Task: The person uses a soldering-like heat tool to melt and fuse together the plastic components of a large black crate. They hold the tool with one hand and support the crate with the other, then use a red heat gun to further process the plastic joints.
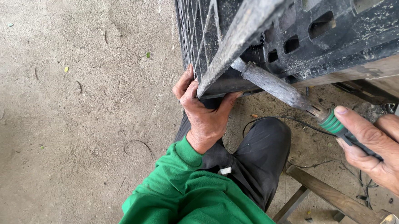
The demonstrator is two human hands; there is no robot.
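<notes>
Left hand [202,112] is clamped on the bottom corner of the black plastic crate [341,32], thumb wrapped under one side, fingers curled round the edge w/ the wire mesh panel [195,30]. Firm grip, bracing it. Green sleeve [176,190] runs back from the wrist toward the body.

Right hand [383,152] is closed round the dark handle of a long tool [280,87], index finger laid along the green-ringed collar near the shaft. The shaft is caked w/ grey crust & its far end sits pushed up against the crate's underside, close to where a grey angled bar [245,28] crosses. Can't tell if the tip is actually in a slot or just touching; it's hidden behind the bar.

Below, the person's knee in dark trousers [261,154] sits right under the crate. A thin black cord [272,118] loops over the concrete floor [73,132] by the leg. A wooden stool frame [331,196] shows lower right.

Risk as I see it: the left fingers are v. close to the tool end. If the tip slips off the dirty plastic, it'd likely skid toward that hand or down at the knee. The mesh wires could also nick the 1 hand gripping them, & the cord might snag a foot.
</notes>
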